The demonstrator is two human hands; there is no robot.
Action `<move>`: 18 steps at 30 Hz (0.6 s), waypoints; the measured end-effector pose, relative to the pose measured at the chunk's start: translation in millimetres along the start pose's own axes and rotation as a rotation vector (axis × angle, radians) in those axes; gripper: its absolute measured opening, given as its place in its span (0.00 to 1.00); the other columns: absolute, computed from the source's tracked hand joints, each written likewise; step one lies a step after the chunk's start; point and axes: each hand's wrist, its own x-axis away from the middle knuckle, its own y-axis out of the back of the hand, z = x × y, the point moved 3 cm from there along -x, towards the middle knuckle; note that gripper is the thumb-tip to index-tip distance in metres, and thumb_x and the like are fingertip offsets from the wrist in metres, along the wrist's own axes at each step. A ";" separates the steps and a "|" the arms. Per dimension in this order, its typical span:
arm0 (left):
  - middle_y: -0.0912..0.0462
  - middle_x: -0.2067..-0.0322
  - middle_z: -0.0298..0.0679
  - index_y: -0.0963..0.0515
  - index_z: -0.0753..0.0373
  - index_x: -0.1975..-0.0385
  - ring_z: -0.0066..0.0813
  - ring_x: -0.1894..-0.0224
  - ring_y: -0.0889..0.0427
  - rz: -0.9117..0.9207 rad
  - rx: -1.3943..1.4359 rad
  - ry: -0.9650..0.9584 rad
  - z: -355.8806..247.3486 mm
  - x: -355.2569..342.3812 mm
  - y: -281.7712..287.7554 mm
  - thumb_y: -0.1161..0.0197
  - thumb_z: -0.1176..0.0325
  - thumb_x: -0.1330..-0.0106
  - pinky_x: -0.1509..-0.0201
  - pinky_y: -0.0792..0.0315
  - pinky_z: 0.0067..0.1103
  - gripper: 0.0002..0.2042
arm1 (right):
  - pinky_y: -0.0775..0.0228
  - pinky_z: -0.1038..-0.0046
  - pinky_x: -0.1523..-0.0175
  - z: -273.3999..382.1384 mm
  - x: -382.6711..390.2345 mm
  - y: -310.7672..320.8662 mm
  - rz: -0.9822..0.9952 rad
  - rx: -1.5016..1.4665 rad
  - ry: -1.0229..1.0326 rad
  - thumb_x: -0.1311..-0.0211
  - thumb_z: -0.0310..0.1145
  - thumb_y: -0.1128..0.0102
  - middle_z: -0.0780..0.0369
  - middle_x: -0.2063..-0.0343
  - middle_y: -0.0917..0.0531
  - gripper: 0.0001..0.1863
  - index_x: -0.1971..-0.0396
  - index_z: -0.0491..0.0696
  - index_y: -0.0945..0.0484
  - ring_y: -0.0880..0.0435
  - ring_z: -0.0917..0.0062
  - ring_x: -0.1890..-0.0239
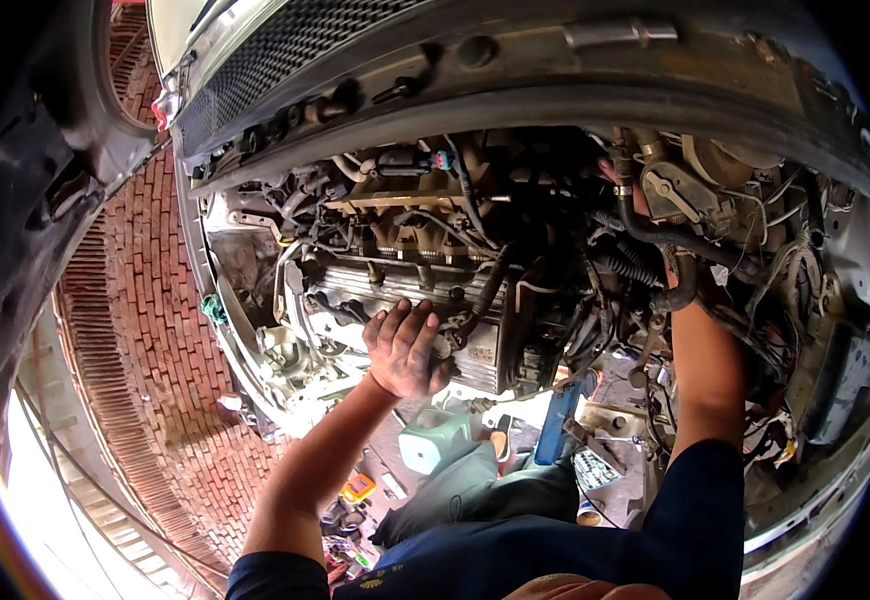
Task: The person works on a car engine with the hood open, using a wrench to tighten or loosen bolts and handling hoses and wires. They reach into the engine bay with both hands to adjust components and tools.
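My left hand (408, 350) lies on the front edge of the ribbed metal engine cover (385, 283), its fingers stretched out and smudged dark. A round cap-like piece (443, 346) shows beside its fingertips. My right arm reaches deep into the right side of the engine bay, passing under a black hose (683, 285). Of my right hand (641, 203) only a strip shows behind the hoses and a pipe clamp; most of its fingers are hidden, so what it touches cannot be made out. Close to it sits a grey metal housing with a lever (673, 192).
Wiring and corrugated hoses (627, 264) crowd the bay around my right arm. Overhead runs a panel edge with a mesh grille (275, 70). Below are a pale green plastic container (435, 440), a blue upright piece (557, 425) and tools on the ground. Brick paving (170, 330) lies left.
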 end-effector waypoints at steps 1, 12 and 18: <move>0.21 0.41 0.53 0.30 0.68 0.34 0.53 0.34 0.30 -0.001 0.003 0.003 -0.2 0.9 0.3 0.49 0.49 0.37 0.32 0.44 0.47 0.35 | 0.27 0.66 0.48 -4.6 3.5 0.8 -0.010 0.019 0.019 0.34 0.39 0.35 0.57 0.53 0.16 0.21 0.46 0.44 0.21 0.19 0.67 0.52; 0.20 0.41 0.48 0.27 0.65 0.36 0.48 0.36 0.26 -0.002 0.047 0.058 -0.5 -2.1 7.6 0.45 0.51 0.40 0.31 0.43 0.43 0.33 | 0.28 0.62 0.42 20.4 81.3 52.4 0.000 0.123 0.097 0.31 0.39 0.36 0.54 0.48 0.19 0.20 0.45 0.45 0.21 0.20 0.61 0.48; 0.19 0.41 0.46 0.25 0.64 0.36 0.46 0.37 0.24 -0.039 0.076 0.048 -1.7 -12.8 7.9 0.45 0.52 0.39 0.31 0.41 0.40 0.32 | 0.28 0.59 0.38 113.2 111.5 97.1 0.096 -0.145 -0.258 0.24 0.44 0.42 0.51 0.44 0.18 0.19 0.44 0.46 0.19 0.21 0.54 0.39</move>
